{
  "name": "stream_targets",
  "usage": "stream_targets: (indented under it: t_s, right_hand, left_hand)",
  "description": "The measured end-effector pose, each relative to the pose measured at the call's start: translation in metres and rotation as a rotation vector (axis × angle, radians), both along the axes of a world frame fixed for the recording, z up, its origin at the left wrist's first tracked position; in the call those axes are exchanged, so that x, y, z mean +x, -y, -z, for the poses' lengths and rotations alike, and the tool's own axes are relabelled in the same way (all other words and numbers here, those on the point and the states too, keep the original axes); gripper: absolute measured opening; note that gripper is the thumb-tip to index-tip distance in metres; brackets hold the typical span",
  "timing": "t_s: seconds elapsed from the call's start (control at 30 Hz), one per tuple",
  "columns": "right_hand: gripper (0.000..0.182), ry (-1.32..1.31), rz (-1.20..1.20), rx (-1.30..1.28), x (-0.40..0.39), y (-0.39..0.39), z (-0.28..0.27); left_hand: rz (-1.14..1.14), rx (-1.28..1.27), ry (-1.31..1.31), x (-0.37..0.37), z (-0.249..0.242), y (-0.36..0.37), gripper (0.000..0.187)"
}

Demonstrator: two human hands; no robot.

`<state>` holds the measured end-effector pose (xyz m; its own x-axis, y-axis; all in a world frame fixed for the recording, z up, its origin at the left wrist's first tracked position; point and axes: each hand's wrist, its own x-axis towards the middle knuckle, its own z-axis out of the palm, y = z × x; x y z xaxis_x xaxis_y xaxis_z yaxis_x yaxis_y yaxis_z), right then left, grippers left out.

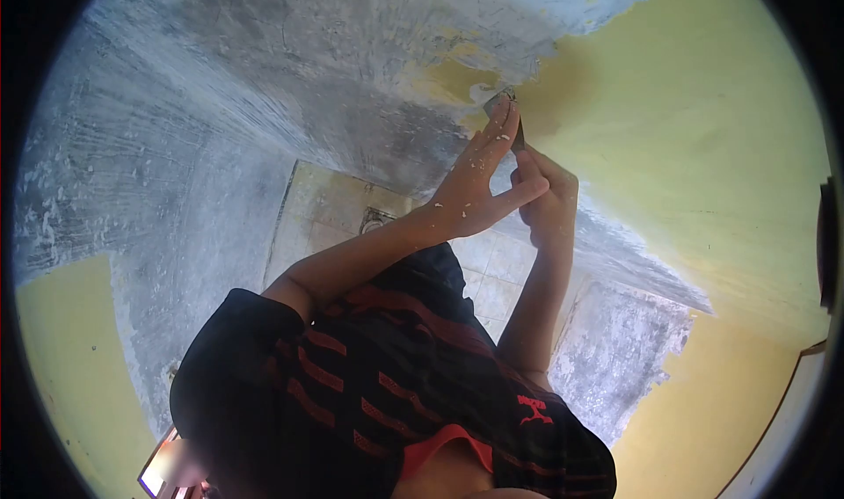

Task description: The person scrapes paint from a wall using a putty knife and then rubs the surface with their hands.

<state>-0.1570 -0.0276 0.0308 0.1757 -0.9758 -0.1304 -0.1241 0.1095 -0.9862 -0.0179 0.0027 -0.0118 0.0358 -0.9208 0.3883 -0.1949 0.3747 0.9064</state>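
A scraper (519,137) with a flat metal blade is against the wall, where yellow paint (668,147) meets bare grey plaster (352,77). Its lower end sits in my right hand (552,202), which is closed around it. My left hand (470,187) lies with straight fingers along the blade, fingertips near its edge, and its thumb reaches across to my right hand. White flecks dot the back of my left hand. A darker patch (567,86) of yellow paint surrounds the blade's tip. The handle is mostly hidden by my right fingers.
Pale tiles (492,266) show below, behind my arms, with a dark square fitting (378,219) among them. More yellow paint (83,349) covers the lower left wall. A dark object (826,244) is at the right edge.
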Motion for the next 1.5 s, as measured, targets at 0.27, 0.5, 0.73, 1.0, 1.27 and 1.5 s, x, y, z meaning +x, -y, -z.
stream_targets:
  t_s: [0.27,0.5,0.73,1.0,1.27,1.5]
  right_hand:
    - [0.025,-0.022,-0.031,0.135,-0.018,0.006,-0.004]
    - [0.024,-0.046,-0.031,-0.214,0.005,0.002,0.014]
    - [0.028,0.002,-0.064,0.016,0.010,0.001,-0.003]
    - [0.029,0.010,-0.100,0.027,0.014,-0.005,-0.007]
    - [0.029,-0.060,-0.135,0.051,0.010,0.007,-0.017]
    - [0.027,-0.096,-0.158,-0.107,0.020,0.021,-0.001]
  left_hand:
    - [0.065,0.070,-0.003,0.007,-0.001,-0.003,0.100]
    - [0.004,0.062,-0.028,0.013,-0.009,-0.007,0.098]
    - [0.029,0.072,-0.020,0.019,-0.017,-0.004,0.095]
    - [0.022,0.086,-0.115,0.020,-0.016,-0.004,0.090]
    - [0.013,0.102,-0.171,0.020,-0.024,-0.005,0.097]
    - [-0.029,0.017,-0.115,0.016,-0.021,-0.005,0.090]
